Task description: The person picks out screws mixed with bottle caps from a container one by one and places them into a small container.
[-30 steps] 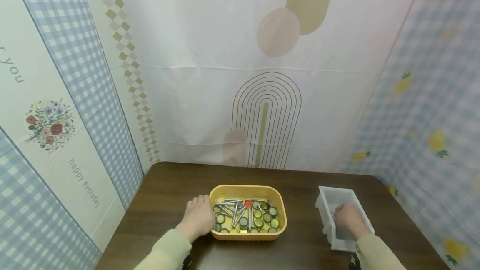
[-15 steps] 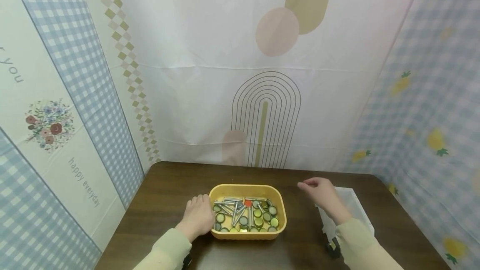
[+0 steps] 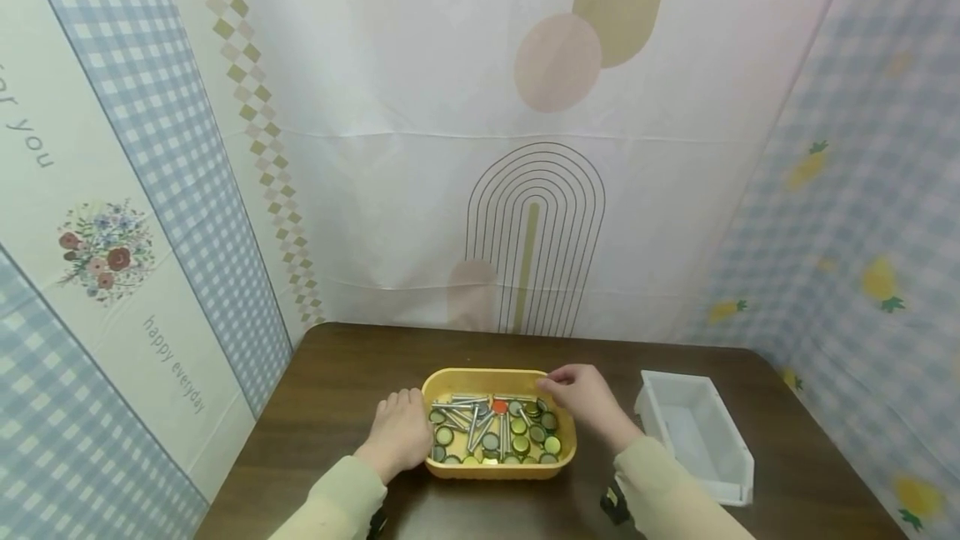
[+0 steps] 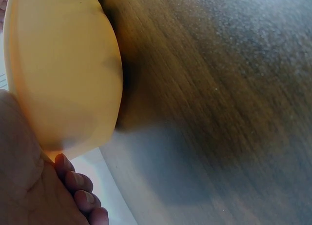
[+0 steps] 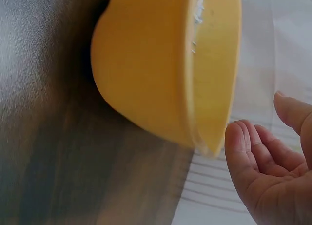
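At lower centre of the head view, the yellow basket (image 3: 501, 472) is set on the table (image 3: 337, 373), loaded with loose bottle caps (image 3: 521, 445) and silver rods (image 3: 504, 433); one red cap (image 3: 499, 407) is seen near the top of the heap. The basket's left end is gripped by the left hand (image 3: 401, 430), unchanged over the last second. Main change: the right hand (image 3: 588, 400) is pulled out of the white bin (image 3: 731, 492) at lower right and is now placed at the basket's upper right corner. Per right wrist view, its fingers are loosely bent, thumb well apart, nothing held; rim contact can't be confirmed. Bin interior is uncovered by that move. Judgement: work is shifted back to the basket's contents; no cap or rod is lifted yet.
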A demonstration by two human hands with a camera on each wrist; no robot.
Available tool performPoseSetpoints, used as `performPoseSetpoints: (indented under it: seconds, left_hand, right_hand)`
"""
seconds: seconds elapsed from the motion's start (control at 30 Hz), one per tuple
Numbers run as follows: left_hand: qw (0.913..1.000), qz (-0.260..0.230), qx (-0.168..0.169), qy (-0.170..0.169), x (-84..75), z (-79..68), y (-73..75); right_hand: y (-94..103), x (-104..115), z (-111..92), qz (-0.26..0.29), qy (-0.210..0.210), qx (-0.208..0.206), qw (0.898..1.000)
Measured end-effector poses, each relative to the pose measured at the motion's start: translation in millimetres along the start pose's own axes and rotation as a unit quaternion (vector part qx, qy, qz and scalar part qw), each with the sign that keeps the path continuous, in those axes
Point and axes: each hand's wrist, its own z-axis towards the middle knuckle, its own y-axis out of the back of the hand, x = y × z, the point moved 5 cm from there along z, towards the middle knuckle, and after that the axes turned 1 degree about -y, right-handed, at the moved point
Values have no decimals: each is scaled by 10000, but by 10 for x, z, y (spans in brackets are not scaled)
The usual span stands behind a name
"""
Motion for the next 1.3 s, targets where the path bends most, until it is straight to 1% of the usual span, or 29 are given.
performPoseSetpoints:
  seconds: [0.17, 0.33, 0.47, 0.67, 0.8, 0.9, 1.0, 1.3]
  left_hand:
    - [10000, 8, -57, -40, -10, 1, 10]
    - [10000, 53, -71, -33, -6, 0, 6]
    - [10000, -5, -83, -51, -13, -7, 7]
    - [9998, 25, -137, -145, -35, -29, 15]
    - [9998, -1, -126, -120, -32, -18, 24]
    - [9999, -7, -111, -103, -28, -12, 26]
    - [9999, -6, -98, -94, -28, -15, 27]
    - [9999, -26, -90, -80, -48, -44, 69]
  right_hand:
    - [-163, 37, -9, -308, 117, 140, 9994]
    - [-315, 27, 5, -387, 163, 275, 9987]
    - [-422, 27, 8, -517, 300, 291, 9978]
    - [-567, -10, 0, -743, 353, 260, 9963]
    - [-614, 5, -5, -990, 509, 118, 9937]
    - [-631, 26, -4, -1266, 647, 20, 9898]
    - [-652, 35, -1, -1481, 691, -24, 9866]
    - [-700, 14, -9, -1696, 501, 45, 9842]
